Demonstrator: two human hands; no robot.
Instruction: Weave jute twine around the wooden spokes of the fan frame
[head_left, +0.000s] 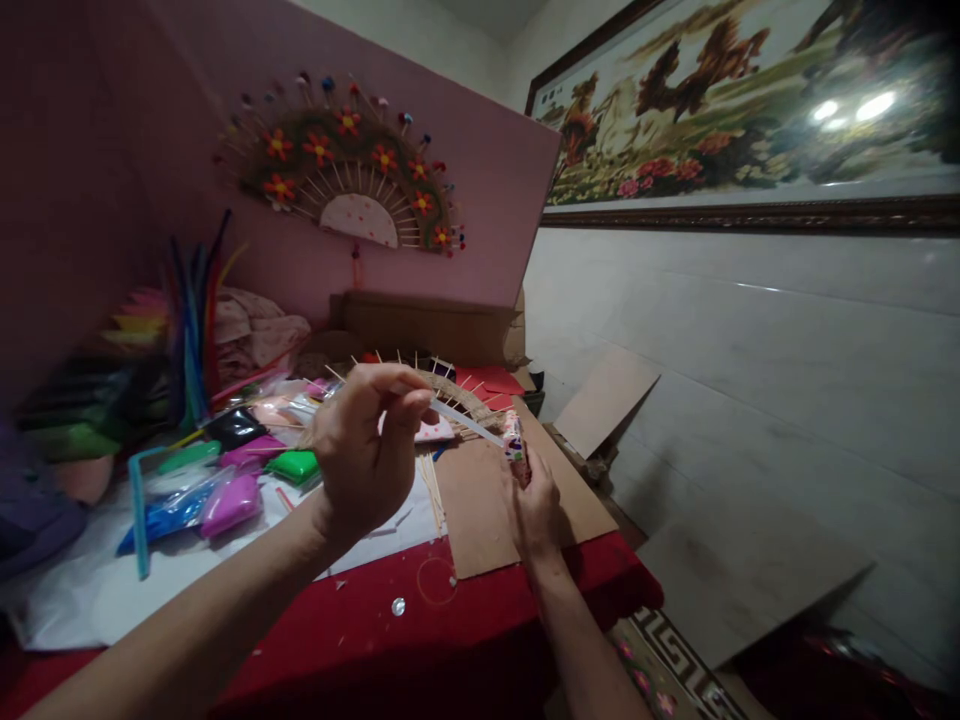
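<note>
My left hand [375,450] is raised over the table, its thumb and forefinger pinching a thin translucent glue stick [469,420]. The stick slants down to the right. Its far end reaches a small patterned object that looks like a lighter [513,437], held upright in the closed fingers of my right hand [536,500]. No flame can be made out. Behind both hands lies a half-round fan frame [476,402] of brown woven strip and thin wooden sticks, partly hidden by my left hand. Below the right hand is a sheet of cardboard [480,520].
Bags of coloured clay [232,500] and pipe cleaners [199,330] crowd the left. Thin sticks [433,495] lie beside the cardboard on the red tablecloth [360,640]. A finished flowered fan [360,180] hangs on the pink board [495,200] behind. A tiled wall [750,400] stands right.
</note>
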